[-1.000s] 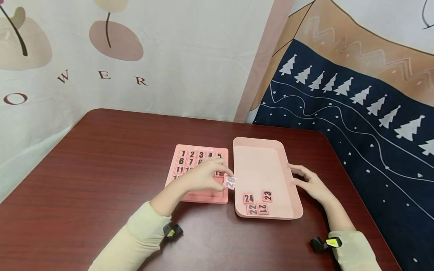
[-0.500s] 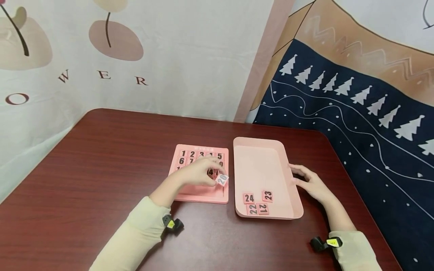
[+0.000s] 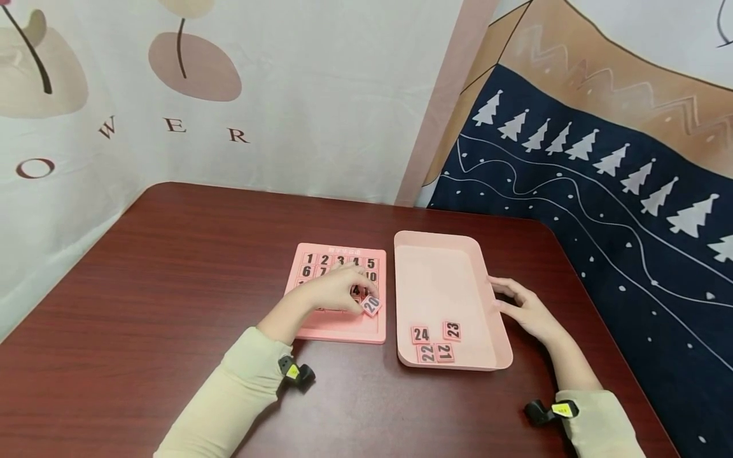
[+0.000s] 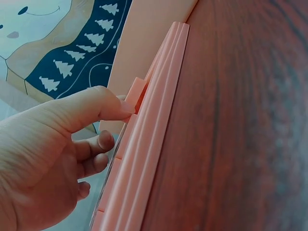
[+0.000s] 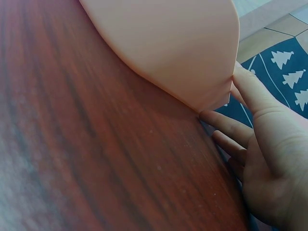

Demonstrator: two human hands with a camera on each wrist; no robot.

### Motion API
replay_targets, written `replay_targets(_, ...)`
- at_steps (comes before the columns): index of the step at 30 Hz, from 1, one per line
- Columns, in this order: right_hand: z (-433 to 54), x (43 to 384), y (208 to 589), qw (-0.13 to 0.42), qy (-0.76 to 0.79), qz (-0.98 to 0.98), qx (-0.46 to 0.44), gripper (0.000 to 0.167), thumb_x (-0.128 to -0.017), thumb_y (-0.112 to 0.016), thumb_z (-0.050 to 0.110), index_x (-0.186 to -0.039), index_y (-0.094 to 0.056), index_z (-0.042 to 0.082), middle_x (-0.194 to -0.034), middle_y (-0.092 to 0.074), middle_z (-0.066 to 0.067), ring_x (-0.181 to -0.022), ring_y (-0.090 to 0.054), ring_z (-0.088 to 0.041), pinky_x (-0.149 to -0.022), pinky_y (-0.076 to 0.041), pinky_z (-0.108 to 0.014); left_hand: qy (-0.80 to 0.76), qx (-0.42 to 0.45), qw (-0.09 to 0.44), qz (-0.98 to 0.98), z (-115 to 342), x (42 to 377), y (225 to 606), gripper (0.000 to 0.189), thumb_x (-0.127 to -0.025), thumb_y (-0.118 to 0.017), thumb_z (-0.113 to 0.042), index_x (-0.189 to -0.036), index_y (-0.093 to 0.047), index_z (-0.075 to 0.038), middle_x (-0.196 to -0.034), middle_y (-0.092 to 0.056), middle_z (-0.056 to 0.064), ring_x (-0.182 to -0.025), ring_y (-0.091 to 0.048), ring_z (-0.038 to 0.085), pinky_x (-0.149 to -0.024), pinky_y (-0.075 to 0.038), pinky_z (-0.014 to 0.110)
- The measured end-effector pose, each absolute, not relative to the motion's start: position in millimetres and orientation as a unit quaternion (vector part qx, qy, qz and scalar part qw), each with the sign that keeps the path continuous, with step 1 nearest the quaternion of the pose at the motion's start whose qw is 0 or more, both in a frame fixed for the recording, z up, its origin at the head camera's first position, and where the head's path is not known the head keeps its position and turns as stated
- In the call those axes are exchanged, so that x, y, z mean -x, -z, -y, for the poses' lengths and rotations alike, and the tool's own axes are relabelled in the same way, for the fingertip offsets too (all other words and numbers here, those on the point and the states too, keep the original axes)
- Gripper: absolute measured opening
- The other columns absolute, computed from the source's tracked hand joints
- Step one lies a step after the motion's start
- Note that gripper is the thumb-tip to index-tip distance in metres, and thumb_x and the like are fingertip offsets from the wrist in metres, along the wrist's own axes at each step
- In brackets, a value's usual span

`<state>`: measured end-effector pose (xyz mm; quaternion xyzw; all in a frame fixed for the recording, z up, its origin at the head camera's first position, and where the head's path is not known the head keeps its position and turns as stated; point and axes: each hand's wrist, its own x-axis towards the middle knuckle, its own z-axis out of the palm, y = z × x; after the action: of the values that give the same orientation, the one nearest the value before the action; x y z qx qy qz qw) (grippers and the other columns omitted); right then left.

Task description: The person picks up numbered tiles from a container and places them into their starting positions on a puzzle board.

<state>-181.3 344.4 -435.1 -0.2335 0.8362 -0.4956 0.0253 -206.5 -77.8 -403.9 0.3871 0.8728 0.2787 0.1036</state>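
My left hand (image 3: 335, 291) pinches a pink number tile marked 20 (image 3: 371, 305) between thumb and fingertips, over the right side of the pink number puzzle board (image 3: 343, 329). In the left wrist view the tile (image 4: 136, 94) stands tilted above the board's rim (image 4: 161, 96). Rows of numbered tiles fill the upper board; the hand covers some of them. My right hand (image 3: 529, 313) touches the outer right wall of a pale pink tray (image 3: 441, 273) with its fingertips. In the right wrist view, the thumb lies against the tray's edge (image 5: 192, 53).
Tiles 24 (image 3: 420, 334), 23 (image 3: 452, 331), 22 (image 3: 425, 353) and 21 (image 3: 444, 353) lie loose in the tray's near end. Board and tray stand side by side with a narrow gap on a dark red-brown table (image 3: 200, 267). Printed cloth (image 3: 321, 114) hangs behind.
My left hand has carried tile 20 leftward from the tray's left edge to over the board and lowered it slightly. The right hand and tray have stayed put.
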Motion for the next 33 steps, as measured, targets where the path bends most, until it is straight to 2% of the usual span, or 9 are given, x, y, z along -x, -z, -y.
replay_targets(6,-343.9,180.1,434.7,0.028,0.500,-0.835,0.227,0.049,-0.091,-0.060,-0.002,-0.137,-0.044,-0.005,-0.129,-0.050,-0.030,-0.113,-0.050,0.003,-0.090,-0.038,-0.014,-0.275,-0.382,0.101,-0.876,79.9,204.3,405.3,0.042,-0.066,-0.074,-0.013,-0.107,-0.072,-0.020,-0.104,-0.058,-0.004,-0.104,-0.046,0.019,-0.094,-0.034,0.045)
replay_targets(10,-343.9,179.5,434.6,0.029,0.499,-0.837,0.222,0.049,-0.091,-0.060,-0.001,-0.137,-0.045,-0.005,-0.129,-0.051,-0.029,-0.113,-0.049,0.003,-0.090,-0.038,-0.014,-0.270,-0.356,0.077,-0.891,80.1,197.4,406.5,0.043,-0.066,-0.078,-0.022,-0.108,-0.071,-0.022,-0.106,-0.057,-0.004,-0.105,-0.046,0.020,-0.097,-0.030,0.048)
replay_targets(12,-344.0,179.7,434.7,0.030,0.500,-0.837,0.220,0.049,-0.091,-0.060,-0.001,-0.137,-0.044,-0.005,-0.130,-0.051,-0.029,-0.113,-0.049,0.003,-0.090,-0.038,-0.014,-0.264,-0.337,0.053,-0.902,78.2,191.8,407.3,0.041,-0.065,-0.081,-0.028,-0.104,-0.070,-0.021,-0.105,-0.057,-0.004,-0.103,-0.046,0.019,-0.097,-0.029,0.050)
replay_targets(17,-344.3,180.3,434.5,0.030,0.501,-0.836,0.222,0.049,-0.091,-0.060,-0.001,-0.137,-0.044,-0.005,-0.130,-0.050,-0.030,-0.114,-0.049,0.003,-0.090,-0.038,-0.015,-0.237,-0.282,-0.015,-0.929,68.0,177.8,410.4,0.040,-0.061,-0.084,-0.043,-0.089,-0.065,-0.022,-0.090,-0.052,-0.006,-0.094,-0.045,0.018,-0.095,-0.029,0.053)
replay_targets(21,-344.8,180.9,434.5,0.028,0.501,-0.835,0.225,0.049,-0.091,-0.060,-0.002,-0.137,-0.044,-0.005,-0.130,-0.050,-0.030,-0.114,-0.049,0.003,-0.091,-0.038,-0.014,-0.218,-0.241,-0.044,-0.945,58.7,170.6,412.3,0.042,-0.060,-0.083,-0.049,-0.082,-0.059,-0.022,-0.088,-0.050,-0.005,-0.094,-0.046,0.020,-0.097,-0.027,0.053)
replay_targets(28,-345.3,181.5,434.9,0.026,0.500,-0.836,0.226,0.049,-0.091,-0.060,-0.002,-0.137,-0.045,-0.004,-0.130,-0.050,-0.030,-0.114,-0.049,0.003,-0.091,-0.037,-0.014,-0.215,-0.201,-0.043,-0.955,52.8,167.0,414.2,0.042,-0.061,-0.082,-0.046,-0.080,-0.054,-0.021,-0.085,-0.048,-0.004,-0.091,-0.045,0.021,-0.098,-0.027,0.051)
replay_targets(33,-345.0,181.9,435.7,0.029,0.499,-0.837,0.222,0.049,-0.091,-0.060,-0.001,-0.137,-0.045,-0.004,-0.130,-0.051,-0.029,-0.114,-0.048,0.003,-0.091,-0.038,-0.014,-0.227,-0.202,-0.039,-0.952,55.3,168.5,418.0,0.031,-0.061,-0.078,-0.037,-0.076,-0.055,-0.021,-0.084,-0.048,-0.004,-0.089,-0.044,0.020,-0.098,-0.027,0.050)
